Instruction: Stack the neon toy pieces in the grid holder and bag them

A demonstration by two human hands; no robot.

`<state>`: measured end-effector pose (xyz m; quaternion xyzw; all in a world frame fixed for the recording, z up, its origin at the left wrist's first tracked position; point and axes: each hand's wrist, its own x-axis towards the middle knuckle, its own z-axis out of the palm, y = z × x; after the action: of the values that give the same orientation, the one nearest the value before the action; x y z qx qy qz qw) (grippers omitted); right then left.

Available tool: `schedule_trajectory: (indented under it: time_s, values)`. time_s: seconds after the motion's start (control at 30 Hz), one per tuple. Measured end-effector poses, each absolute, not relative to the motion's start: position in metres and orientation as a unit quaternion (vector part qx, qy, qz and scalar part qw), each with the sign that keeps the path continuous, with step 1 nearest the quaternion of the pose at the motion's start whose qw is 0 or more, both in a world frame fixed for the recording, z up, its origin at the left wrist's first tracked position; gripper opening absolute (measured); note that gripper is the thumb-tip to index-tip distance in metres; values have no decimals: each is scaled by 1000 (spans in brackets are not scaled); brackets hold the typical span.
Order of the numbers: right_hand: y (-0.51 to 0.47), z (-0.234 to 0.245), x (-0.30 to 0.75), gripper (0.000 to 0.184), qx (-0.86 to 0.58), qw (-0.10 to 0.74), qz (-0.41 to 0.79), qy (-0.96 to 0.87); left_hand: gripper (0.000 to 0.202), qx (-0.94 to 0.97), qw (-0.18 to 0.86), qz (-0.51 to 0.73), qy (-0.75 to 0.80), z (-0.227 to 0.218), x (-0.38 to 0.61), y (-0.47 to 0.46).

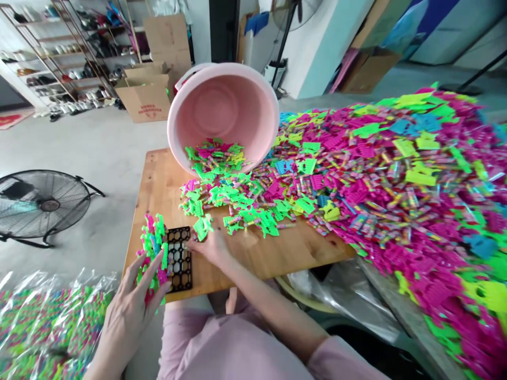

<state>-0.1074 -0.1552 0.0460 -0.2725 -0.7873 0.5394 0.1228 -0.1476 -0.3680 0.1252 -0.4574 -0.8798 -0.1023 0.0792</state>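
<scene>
Pink sleeves [340, 359] lead to two bare hands at the near edge of a wooden table [301, 253]. The left hand [127, 316] has its fingers [148, 277] spread and curled around a bunch of green and pink plastic pieces [152, 248], holding it against the side of a black plastic grid [179, 258]. The right hand [212, 248] lies palm down, its fingertips at the grid's far edge; whether they grip it or only rest there, I can't tell from here.

Just beyond the right fingers, loose neon pieces [237, 198] spill from a tipped pink bucket [186, 121] into a great heap [396, 184]. They look light and stiff but apt to snag, so they'd probably lift in clumps. The thin, rigid grid looks easiest to take by its edge.
</scene>
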Motion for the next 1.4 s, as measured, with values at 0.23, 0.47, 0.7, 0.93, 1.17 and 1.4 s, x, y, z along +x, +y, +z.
schedule_trajectory:
  time_s: [0.23, 0.47, 0.7, 0.93, 1.17, 1.4]
  values:
    - [-178, 63, -149, 17, -136, 35, 375, -916, 59, -449, 90, -104, -883, 120, -146, -366]
    - [-190, 67, -153, 23, -86, -8, 308, -948, 62, -452, 71, -100, -883, 117, -150, -371]
    - [-172, 93, -114, 25, -122, 58, 278, -951, 65, -481, 187, -141, -845, 141, -125, -355]
    - [-119, 137, -111, 30, -286, -8, 162, -944, 32, -538, 44, -336, -772, 130, -45, -252]
    - [-127, 85, -115, 29, -254, -8, 241, -937, 19, -546, -122, -364, -744, 146, -87, -276]
    - [-132, 63, -111, 5, -263, -35, 326, -907, 50, -419, 90, -194, -883, 135, -182, -329]
